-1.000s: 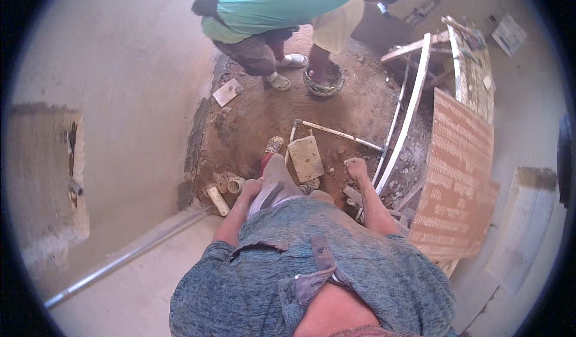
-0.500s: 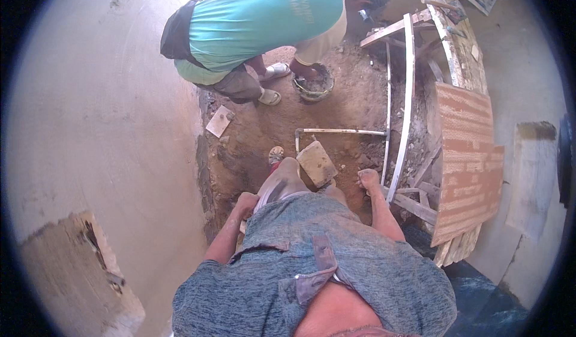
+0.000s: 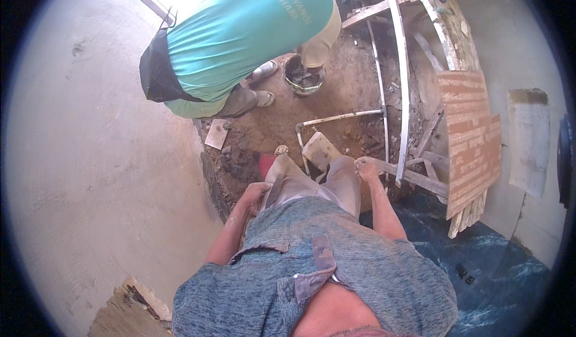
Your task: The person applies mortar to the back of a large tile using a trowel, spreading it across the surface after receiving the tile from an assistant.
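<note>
My left hand (image 3: 257,194) is curled against the side of my left thigh; what it holds, if anything, is hidden. My right hand (image 3: 366,168) is closed beside my right knee, with nothing showing in it. Between and beyond my knees a flat, pale slab (image 3: 321,151) lies tilted on the dirt, next to a bent white pipe (image 3: 342,119). Farther off, a co-worker in a teal shirt (image 3: 240,31) bends over a dark bucket (image 3: 307,86) and reaches one hand into it.
On the right stands a wooden scaffold with a white upright (image 3: 401,91) and a reddish-brown panel (image 3: 474,139). A plastered wall (image 3: 102,145) runs along my left. A small pale board (image 3: 217,134) lies near its foot. Dark blue sheeting (image 3: 474,277) covers ground at right.
My view has shifted, and scaffold and bucket sit higher in it. My right hand is now close to my knee, and a red patch shows by my left foot. The co-worker still bends over the bucket.
</note>
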The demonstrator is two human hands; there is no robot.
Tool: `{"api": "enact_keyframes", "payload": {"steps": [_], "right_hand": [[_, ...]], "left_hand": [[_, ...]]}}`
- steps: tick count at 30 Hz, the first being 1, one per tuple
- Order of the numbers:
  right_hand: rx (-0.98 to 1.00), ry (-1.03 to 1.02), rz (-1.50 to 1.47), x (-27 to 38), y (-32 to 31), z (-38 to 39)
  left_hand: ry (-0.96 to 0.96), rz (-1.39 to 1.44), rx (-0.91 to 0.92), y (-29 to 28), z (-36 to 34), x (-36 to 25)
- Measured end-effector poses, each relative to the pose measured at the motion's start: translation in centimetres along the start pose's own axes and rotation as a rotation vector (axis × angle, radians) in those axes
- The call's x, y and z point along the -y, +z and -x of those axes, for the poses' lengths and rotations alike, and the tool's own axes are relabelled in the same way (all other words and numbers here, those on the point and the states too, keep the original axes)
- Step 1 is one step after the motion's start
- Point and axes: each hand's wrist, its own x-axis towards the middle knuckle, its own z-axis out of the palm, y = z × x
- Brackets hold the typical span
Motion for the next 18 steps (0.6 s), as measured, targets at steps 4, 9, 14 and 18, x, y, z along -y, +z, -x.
{"api": "enact_keyframes", "payload": {"steps": [4, 9, 14, 18], "right_hand": [[0.036, -0.036, 0.080, 0.5, 0.6, -1.4], [0.017, -0.121, 0.220, 2.0, 0.8, -5.1], [0.043, -0.221, 0.310, 4.6, 1.0, -12.1], [-0.008, -0.416, 0.369, 6.4, 1.5, -18.6]], "left_hand": [[0.148, -0.714, -0.098, -0.2, 1.3, -2.1], [0.284, -1.357, -0.102, -0.6, 0.1, -3.9], [0.100, -1.633, -0.055, 1.7, -2.9, -6.2], [0.190, -1.589, -0.232, 4.0, -7.7, -9.4]]}}
